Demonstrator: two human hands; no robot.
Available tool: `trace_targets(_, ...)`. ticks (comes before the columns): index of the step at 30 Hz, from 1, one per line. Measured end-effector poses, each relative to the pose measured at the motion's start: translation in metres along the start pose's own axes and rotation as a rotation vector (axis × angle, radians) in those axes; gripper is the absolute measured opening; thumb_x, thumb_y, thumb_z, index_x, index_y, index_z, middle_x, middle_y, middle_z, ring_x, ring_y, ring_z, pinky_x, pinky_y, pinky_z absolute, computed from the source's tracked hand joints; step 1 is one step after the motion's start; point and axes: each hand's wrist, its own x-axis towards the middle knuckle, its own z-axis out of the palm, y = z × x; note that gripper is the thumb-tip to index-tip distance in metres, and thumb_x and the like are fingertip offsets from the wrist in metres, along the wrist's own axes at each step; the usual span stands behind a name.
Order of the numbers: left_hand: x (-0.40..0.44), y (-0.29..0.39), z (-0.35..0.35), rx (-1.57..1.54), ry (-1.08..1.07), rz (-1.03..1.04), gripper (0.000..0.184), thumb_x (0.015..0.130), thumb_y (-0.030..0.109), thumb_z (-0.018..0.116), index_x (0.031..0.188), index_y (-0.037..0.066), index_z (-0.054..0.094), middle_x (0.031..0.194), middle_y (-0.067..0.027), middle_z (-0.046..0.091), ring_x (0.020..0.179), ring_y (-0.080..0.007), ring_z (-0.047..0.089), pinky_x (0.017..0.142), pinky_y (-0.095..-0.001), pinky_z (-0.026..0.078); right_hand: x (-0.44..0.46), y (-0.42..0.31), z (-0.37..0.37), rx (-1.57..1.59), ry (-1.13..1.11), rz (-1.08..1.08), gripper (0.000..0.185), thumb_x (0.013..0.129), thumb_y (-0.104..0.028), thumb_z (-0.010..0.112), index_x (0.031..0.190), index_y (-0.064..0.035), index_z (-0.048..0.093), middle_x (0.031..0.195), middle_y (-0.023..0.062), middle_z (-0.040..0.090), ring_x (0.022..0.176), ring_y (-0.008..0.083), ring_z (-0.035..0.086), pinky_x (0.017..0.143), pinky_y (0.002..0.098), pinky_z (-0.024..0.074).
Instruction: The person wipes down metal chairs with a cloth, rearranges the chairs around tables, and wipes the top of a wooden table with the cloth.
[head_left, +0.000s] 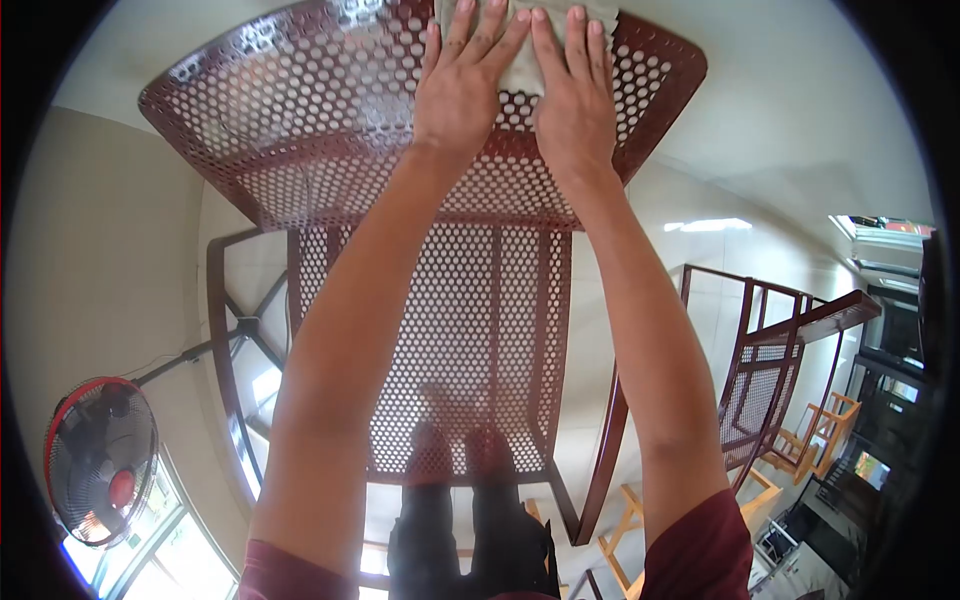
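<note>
A dark red metal bench with round holes fills the middle of the view. Its upper perforated panel [300, 110] is glossy, and its lower perforated panel [460, 300] extends toward me. On the upper panel lies a beige cloth [519, 72], partly covered by my hands and cut off by the top edge. My left hand [460, 100] rests flat on the cloth with its fingers spread. Beside it, my right hand [577, 100] also presses flat on the cloth, fingers stretched out. The two index fingertips are close together. Neither hand grasps anything.
Bench armrests stand at the left [215, 320] and right [605, 450]. A black fan [105, 465] with a red rim is at the lower left. Another dark red metal bench [765, 385] stands to the right, near a wooden chair [835, 430]. My legs [430, 540] are below.
</note>
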Motion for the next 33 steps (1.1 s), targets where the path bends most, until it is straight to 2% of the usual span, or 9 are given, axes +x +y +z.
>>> trace_targets(2, -0.011, -0.002, 0.012, 0.014, 0.01, -0.018, 0.06, 0.088, 0.002, 0.046, 0.147, 0.014, 0.042, 0.156, -0.0102, 0.033, 0.144, -0.0327, 0.029, 0.116, -0.0483, 0.025, -0.001, -0.004, 0.0, -0.013, -0.007, 0.009, 0.058, 0.083, 0.008, 0.047, 0.139, -0.0056, 0.049, 0.147, 0.0198, 0.041, 0.14, 0.0368, 0.032, 0.117, 0.0429, 0.0279)
trace_targets(10, -0.057, -0.004, 0.046, 0.036, 0.017, 0.012, 0.066, 0.083, -0.002, 0.053, 0.146, 0.014, 0.044, 0.154, -0.009, 0.037, 0.144, -0.0341, 0.028, 0.119, -0.0468, 0.021, -0.054, -0.011, 0.031, 0.019, 0.037, 0.097, 0.056, 0.084, 0.009, 0.047, 0.138, -0.0076, 0.052, 0.15, 0.0189, 0.039, 0.139, 0.0369, 0.035, 0.114, 0.0425, 0.0332)
trace_targets(11, -0.069, -0.006, 0.055, 0.001, 0.018, 0.018, 0.07, 0.082, -0.004, 0.054, 0.148, 0.014, 0.039, 0.156, -0.008, 0.032, 0.145, -0.0339, 0.025, 0.119, -0.0453, 0.022, -0.067, -0.009, 0.039, 0.023, 0.015, 0.097, 0.059, 0.085, 0.008, 0.047, 0.141, -0.0081, 0.048, 0.152, 0.0159, 0.035, 0.142, 0.0361, 0.03, 0.114, 0.0422, 0.0325)
trace_targets(14, -0.112, -0.002, 0.077, -0.112, 0.024, -0.051, 0.07, 0.083, -0.003, 0.052, 0.145, 0.028, 0.044, 0.155, 0.0028, 0.035, 0.144, -0.0265, 0.03, 0.114, -0.0541, 0.028, -0.115, -0.007, 0.069, 0.052, 0.043, 0.067, 0.076, 0.077, 0.01, 0.051, 0.146, -0.019, 0.043, 0.151, 0.0171, 0.036, 0.139, 0.0391, 0.034, 0.113, 0.0453, 0.0335)
trace_targets(15, -0.131, -0.002, 0.087, -0.072, 0.006, -0.04, 0.068, 0.084, -0.001, 0.052, 0.145, 0.028, 0.045, 0.154, 0.002, 0.037, 0.142, -0.028, 0.033, 0.113, -0.0544, 0.029, -0.135, -0.006, 0.082, 0.079, 0.04, 0.114, 0.062, 0.083, 0.002, 0.05, 0.141, -0.0213, 0.05, 0.148, 0.0114, 0.042, 0.137, 0.0335, 0.039, 0.111, 0.0469, 0.0348)
trace_targets(19, -0.204, 0.008, 0.11, -0.068, -0.185, -0.093, 0.065, 0.085, 0.001, 0.052, 0.145, 0.027, 0.045, 0.153, 0.0002, 0.038, 0.141, -0.0284, 0.034, 0.113, -0.052, 0.031, -0.211, -0.016, 0.095, 0.049, -0.203, 0.172, 0.063, 0.084, 0.002, 0.05, 0.142, -0.0227, 0.049, 0.148, 0.0101, 0.043, 0.138, 0.033, 0.038, 0.111, 0.046, 0.035)
trace_targets(22, -0.242, 0.018, 0.119, -0.115, -0.311, -0.148, 0.072, 0.08, -0.007, 0.052, 0.145, 0.023, 0.045, 0.154, -0.0056, 0.037, 0.143, -0.0338, 0.031, 0.114, -0.0525, 0.027, -0.251, -0.022, 0.106, 0.056, -0.268, 0.194, 0.064, 0.084, 0.001, 0.051, 0.143, -0.0229, 0.047, 0.148, 0.0096, 0.043, 0.139, 0.0319, 0.036, 0.111, 0.0457, 0.0347)
trace_targets(30, -0.266, 0.021, 0.125, -0.093, -0.41, -0.157, 0.073, 0.082, -0.008, 0.052, 0.148, 0.022, 0.04, 0.155, -0.0055, 0.034, 0.143, -0.0329, 0.029, 0.109, -0.0483, 0.038, -0.275, -0.033, 0.112, -0.033, -0.395, 0.248, 0.065, 0.085, -0.001, 0.052, 0.145, -0.0244, 0.044, 0.15, 0.0063, 0.039, 0.141, 0.0288, 0.033, 0.111, 0.0441, 0.035)
trace_targets(33, -0.274, 0.021, 0.122, -0.085, -0.518, -0.186, 0.068, 0.087, -0.001, 0.051, 0.149, 0.024, 0.036, 0.158, 0.0013, 0.027, 0.146, -0.0272, 0.024, 0.111, -0.0497, 0.037, -0.284, -0.038, 0.109, -0.021, -0.44, 0.26, 0.065, 0.085, -0.001, 0.053, 0.145, -0.0241, 0.043, 0.152, 0.0063, 0.037, 0.142, 0.0285, 0.032, 0.109, 0.0442, 0.0368)
